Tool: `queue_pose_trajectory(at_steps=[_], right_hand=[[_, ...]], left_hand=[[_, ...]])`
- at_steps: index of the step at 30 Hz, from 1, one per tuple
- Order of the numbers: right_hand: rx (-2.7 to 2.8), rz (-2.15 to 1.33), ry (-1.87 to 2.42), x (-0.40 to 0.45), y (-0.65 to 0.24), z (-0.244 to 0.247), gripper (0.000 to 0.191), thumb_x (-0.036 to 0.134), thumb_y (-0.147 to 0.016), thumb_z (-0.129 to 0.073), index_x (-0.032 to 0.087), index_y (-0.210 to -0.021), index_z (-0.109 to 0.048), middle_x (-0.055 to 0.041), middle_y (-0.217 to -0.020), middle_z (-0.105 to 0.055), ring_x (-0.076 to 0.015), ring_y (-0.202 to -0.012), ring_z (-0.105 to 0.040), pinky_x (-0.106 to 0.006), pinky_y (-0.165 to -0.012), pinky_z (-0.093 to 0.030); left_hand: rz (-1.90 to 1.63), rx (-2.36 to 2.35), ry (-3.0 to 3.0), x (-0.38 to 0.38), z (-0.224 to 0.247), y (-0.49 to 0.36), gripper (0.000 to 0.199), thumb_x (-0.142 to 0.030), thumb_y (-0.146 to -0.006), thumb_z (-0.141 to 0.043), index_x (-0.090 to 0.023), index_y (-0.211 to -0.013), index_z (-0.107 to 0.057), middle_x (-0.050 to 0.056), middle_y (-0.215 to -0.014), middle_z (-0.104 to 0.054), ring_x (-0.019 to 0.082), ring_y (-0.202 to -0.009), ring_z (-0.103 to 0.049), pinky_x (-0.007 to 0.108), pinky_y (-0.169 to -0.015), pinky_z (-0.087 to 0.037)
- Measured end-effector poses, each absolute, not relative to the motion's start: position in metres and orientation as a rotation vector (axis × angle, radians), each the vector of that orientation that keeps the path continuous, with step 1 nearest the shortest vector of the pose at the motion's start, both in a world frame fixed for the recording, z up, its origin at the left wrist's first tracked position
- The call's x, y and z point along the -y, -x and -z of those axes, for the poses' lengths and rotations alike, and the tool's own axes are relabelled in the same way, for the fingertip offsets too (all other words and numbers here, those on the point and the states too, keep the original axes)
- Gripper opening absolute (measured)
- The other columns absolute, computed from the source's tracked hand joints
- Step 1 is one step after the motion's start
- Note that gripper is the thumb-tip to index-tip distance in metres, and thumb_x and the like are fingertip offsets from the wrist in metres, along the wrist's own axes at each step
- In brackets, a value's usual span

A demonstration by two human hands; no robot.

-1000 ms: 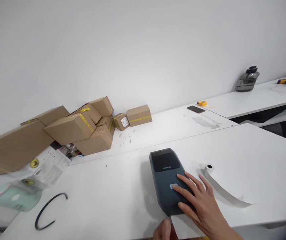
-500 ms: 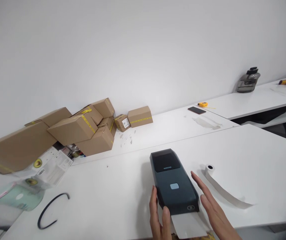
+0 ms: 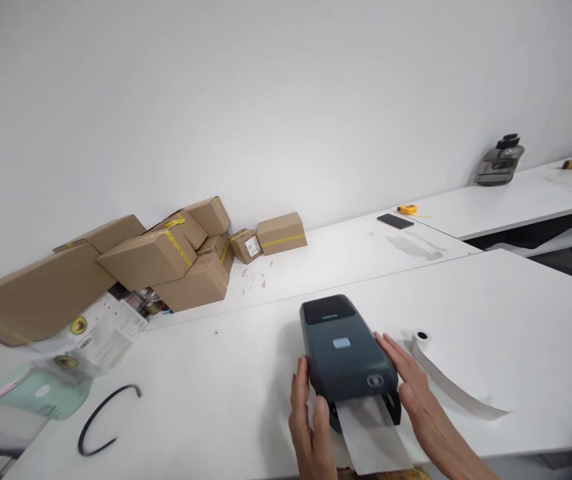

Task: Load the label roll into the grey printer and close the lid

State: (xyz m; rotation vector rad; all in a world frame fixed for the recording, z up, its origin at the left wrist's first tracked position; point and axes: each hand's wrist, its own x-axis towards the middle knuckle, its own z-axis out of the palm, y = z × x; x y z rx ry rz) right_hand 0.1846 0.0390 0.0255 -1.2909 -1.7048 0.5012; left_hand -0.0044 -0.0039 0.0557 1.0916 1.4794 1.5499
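A dark teal label printer (image 3: 351,370) stands in front of me on the white table. Its lid is raised at the near end, leaving a dark gap above a white paper strip (image 3: 373,440) that runs out toward me. My left hand (image 3: 307,427) is at the printer's left side, thumb near the front corner and fingers along the edge. Pressed along the right side is my right hand (image 3: 413,387), its fingers reaching up the lid's edge. Both hold the printer between them. Right of it lies a small roll of paper (image 3: 422,337) with a long unrolled tail.
Cardboard boxes (image 3: 149,257) are piled at the back left. Plastic packets (image 3: 111,333), a mint-green pouch (image 3: 46,393) and a dark curved band (image 3: 89,427) lie at left. Farther back are a phone (image 3: 395,221), a yellow tape measure (image 3: 408,209) and a bottle (image 3: 500,163).
The printer's lid has lifted at the near end, opening a gap above the paper. My right hand has moved left onto the printer's side; my left hand has shifted slightly up and left.
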Motion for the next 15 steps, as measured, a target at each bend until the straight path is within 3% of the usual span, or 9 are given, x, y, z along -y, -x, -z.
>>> queue_pose_trajectory(at_steps=[4, 6, 11, 15], right_hand=[[1.793, -0.278, 1.065, -0.086, -0.177, -0.078, 0.06, 0.06, -0.102, -0.019, 0.031, -0.152, -0.034, -0.0063, -0.162, -0.035, -0.0334, -0.151, -0.025, -0.058, -0.12, -0.026], [1.793, -0.243, 0.999, -0.113, -0.17, -0.1, 0.057, 0.057, -0.103, -0.02, 0.03, -0.149, -0.038, -0.0073, -0.157, -0.042, -0.0315, -0.149, -0.03, -0.057, -0.12, -0.023], [1.685, -0.33, 1.094, -0.168, -0.153, -0.14, 0.049, 0.052, -0.101, -0.028, 0.026, -0.137, -0.051, -0.0097, -0.132, -0.064, -0.0324, -0.124, -0.055, -0.053, -0.106, -0.041], [1.646, -0.496, 1.221, -0.208, -0.146, -0.161, 0.053, 0.061, -0.099, -0.03, 0.027, -0.133, -0.053, -0.0102, -0.113, -0.071, -0.0347, -0.102, -0.065, -0.053, -0.092, -0.047]], left_hand=[[-1.717, -1.359, -1.125, -0.033, -0.089, 0.016, 0.063, -0.054, -0.094, -0.05, -0.019, -0.146, -0.046, 0.015, -0.148, -0.055, 0.03, -0.139, -0.048, 0.041, -0.115, -0.039], [-1.738, -1.371, -1.12, -0.054, -0.097, 0.022, 0.056, -0.051, -0.095, -0.051, -0.019, -0.141, -0.05, 0.015, -0.139, -0.062, 0.028, -0.134, -0.054, 0.042, -0.113, -0.041], [-1.56, -1.561, -1.237, -0.091, -0.077, 0.029, 0.039, -0.042, -0.094, -0.052, -0.018, -0.123, -0.061, 0.014, -0.136, -0.063, 0.026, -0.127, -0.057, 0.04, -0.108, -0.043], [-1.357, -1.647, -1.344, -0.098, -0.051, 0.026, 0.043, -0.044, -0.093, -0.051, -0.019, -0.127, -0.061, 0.014, -0.136, -0.062, 0.026, -0.123, -0.058, 0.039, -0.102, -0.047]])
